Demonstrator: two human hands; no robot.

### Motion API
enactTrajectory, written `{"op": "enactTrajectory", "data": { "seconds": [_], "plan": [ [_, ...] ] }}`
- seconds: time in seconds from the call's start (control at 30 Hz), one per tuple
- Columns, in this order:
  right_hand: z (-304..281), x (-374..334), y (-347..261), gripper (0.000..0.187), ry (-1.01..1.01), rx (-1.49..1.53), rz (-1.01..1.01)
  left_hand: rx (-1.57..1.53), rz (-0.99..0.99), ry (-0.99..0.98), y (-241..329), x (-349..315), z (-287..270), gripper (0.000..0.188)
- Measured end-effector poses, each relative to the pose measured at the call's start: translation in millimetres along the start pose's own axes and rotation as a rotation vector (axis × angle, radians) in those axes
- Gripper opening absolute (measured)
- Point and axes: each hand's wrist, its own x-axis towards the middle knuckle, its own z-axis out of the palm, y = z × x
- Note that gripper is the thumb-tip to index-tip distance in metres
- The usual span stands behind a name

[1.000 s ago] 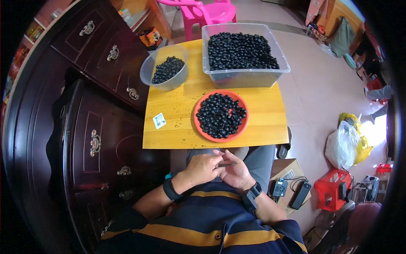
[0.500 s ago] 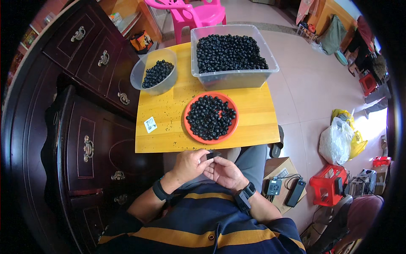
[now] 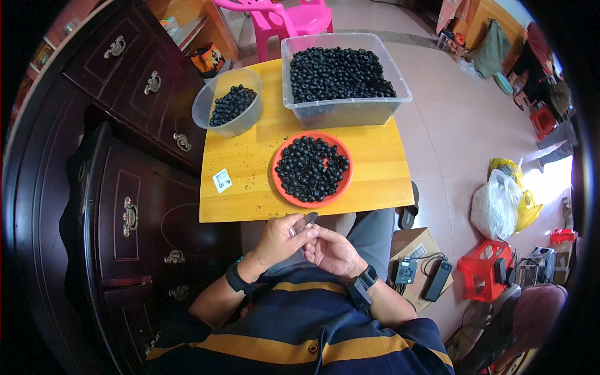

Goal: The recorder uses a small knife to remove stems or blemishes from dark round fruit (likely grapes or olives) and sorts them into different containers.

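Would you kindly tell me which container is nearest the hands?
The round orange dish; the clear round tub and clear rectangular bin stand farther back.

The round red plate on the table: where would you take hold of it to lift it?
I'd grip the red plate by its rim, at left and right together, coming from the near side of the yellow table. It's round and lies flat, with tabletop showing on either side. It's loaded with dark, round pieces that could roll, so a level, two-sided hold seems safest.
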Motion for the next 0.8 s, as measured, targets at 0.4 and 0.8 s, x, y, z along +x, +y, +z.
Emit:
{"op": "enactTrajectory", "data": {
  "seconds": [0.4, 0.8],
  "plan": [
    [1.9, -0.9, -3.4, 0.02, -0.014, -0.074, -0.082, -0.081, -0.049, 0.0, -2.1, -4.1, -7.4, 0.017],
    [13.4, -10.5, -4.5, 0.014, 0.052, -0.13, -0.225, 0.26, 0.129, 0.018, 5.0, -1.5, -6.9, 0.039]
  ]
}}
